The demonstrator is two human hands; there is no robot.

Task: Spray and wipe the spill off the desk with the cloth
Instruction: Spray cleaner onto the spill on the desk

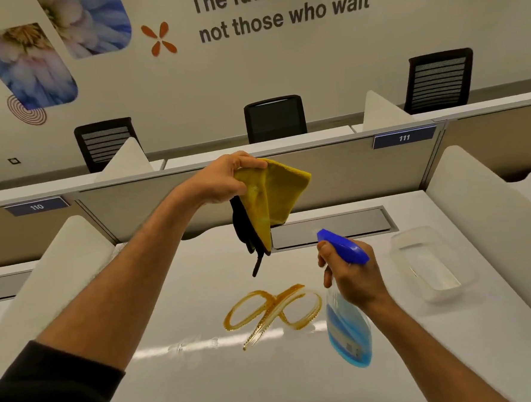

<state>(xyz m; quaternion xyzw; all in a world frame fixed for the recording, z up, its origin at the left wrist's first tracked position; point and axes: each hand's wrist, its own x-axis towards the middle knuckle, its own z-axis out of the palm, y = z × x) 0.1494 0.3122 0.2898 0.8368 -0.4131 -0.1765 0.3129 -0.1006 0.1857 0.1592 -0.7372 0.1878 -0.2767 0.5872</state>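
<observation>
A brown, looping spill lies on the white desk, near its middle. My left hand holds a yellow cloth with a black underside up in the air, above and behind the spill. My right hand grips the neck of a spray bottle with a blue head and blue liquid. The bottle hangs tilted just right of the spill, its nozzle pointing away and to the left.
A clear plastic container sits on the desk at the right. A grey cable hatch is set in the desk's far edge. Beige partitions enclose the desk on three sides. Black chairs stand beyond.
</observation>
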